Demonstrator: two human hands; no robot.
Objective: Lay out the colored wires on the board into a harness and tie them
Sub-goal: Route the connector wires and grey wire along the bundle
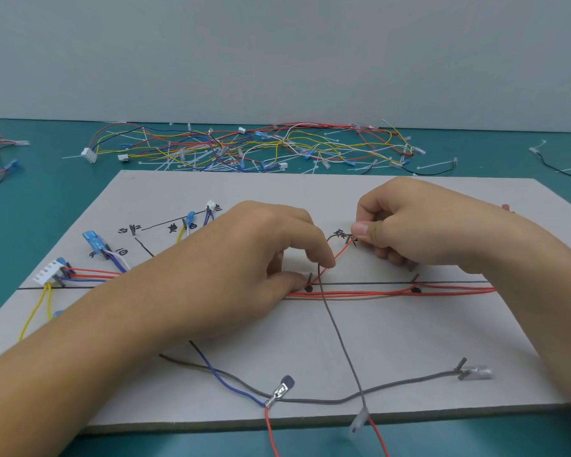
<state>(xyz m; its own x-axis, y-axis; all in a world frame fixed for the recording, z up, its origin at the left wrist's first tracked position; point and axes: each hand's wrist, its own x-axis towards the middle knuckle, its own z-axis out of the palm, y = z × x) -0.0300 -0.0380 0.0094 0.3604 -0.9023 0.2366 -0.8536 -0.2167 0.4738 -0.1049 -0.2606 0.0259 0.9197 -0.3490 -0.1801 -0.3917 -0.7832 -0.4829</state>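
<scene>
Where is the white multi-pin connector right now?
In the head view, the white connector sits near the left edge of the board, beside a small blue terminal, with yellow wires trailing from it.

Red wires (360, 294), grey board (409, 341), perhaps purple wire (225, 379).

Both forearms extend forward. Left hand (271, 255) is palm down, fingers curled. Right hand (409, 225) presses thumb against forefinger.
</scene>
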